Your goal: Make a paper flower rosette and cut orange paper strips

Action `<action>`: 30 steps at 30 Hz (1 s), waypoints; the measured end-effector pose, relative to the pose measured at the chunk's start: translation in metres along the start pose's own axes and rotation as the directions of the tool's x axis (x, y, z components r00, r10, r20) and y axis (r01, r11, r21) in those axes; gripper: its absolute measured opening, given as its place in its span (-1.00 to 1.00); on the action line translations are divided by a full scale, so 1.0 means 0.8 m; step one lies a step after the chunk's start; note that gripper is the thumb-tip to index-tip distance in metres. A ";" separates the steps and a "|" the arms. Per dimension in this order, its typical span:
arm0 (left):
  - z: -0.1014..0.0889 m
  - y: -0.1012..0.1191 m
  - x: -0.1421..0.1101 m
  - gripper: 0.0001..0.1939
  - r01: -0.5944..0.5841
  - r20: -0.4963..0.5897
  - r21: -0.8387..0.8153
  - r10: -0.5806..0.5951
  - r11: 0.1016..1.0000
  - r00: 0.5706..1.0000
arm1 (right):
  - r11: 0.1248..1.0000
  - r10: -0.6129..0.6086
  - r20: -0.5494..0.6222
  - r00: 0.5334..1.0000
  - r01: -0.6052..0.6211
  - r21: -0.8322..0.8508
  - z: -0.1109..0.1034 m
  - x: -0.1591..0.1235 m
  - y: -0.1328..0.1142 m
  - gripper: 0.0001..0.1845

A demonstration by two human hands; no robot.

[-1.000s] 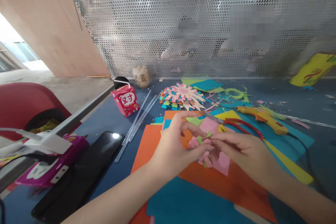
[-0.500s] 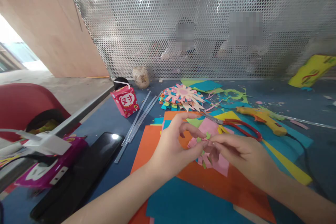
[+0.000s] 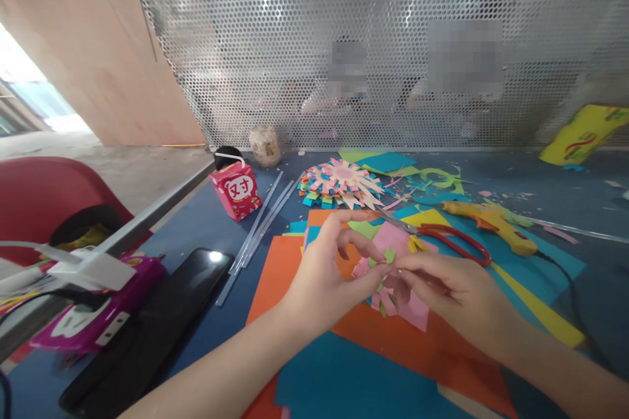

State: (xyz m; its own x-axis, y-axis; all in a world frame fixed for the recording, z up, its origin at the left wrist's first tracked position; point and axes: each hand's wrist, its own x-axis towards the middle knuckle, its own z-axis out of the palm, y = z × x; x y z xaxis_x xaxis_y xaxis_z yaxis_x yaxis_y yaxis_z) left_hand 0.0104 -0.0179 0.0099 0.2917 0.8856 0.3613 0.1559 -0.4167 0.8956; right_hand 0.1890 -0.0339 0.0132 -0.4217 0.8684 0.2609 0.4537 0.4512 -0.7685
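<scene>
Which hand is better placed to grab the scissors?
Probably the right hand: the red-handled scissors lie just beyond it, while the left hand is farther from their handles. Both hands pinch the pink-and-green paper, so neither is free.

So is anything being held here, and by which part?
A pink-and-green paper piece, pinched at its fringed edge by the left grip and right grip.

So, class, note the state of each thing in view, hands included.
Left hand, pinching
Right hand, pinching
Pink-and-green fringed paper, held between both hands
Red-handled scissors, lying down
Yellow glue gun, lying on its side
Paper flowers, stacked
Clear glue sticks, lying loose
Drink carton, standing, straw in
Smartphone, lying flat, unlit
Purple power strip, charger plugged in
</scene>
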 end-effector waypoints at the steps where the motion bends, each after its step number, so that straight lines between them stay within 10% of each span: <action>1: 0.000 0.000 0.000 -0.53 -0.006 -0.004 0.003 0.006 1.000 1.000 | 1.000 -0.003 -0.006 1.000 0.003 -0.010 0.000 0.000 0.001 -0.75; 30: -0.002 0.001 0.004 -0.59 0.070 -0.002 -0.065 -0.071 0.995 0.998 | 0.992 0.026 -0.165 0.986 -0.045 -0.114 0.000 0.003 0.010 -0.84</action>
State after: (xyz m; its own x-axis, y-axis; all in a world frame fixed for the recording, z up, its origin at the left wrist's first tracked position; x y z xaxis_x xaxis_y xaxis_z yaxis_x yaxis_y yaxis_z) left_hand 0.0101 -0.0148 0.0125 0.2781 0.9133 0.2976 0.1143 -0.3391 0.9338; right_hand 0.1917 -0.0286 0.0080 -0.2750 0.9016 0.3339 0.5589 0.4324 -0.7076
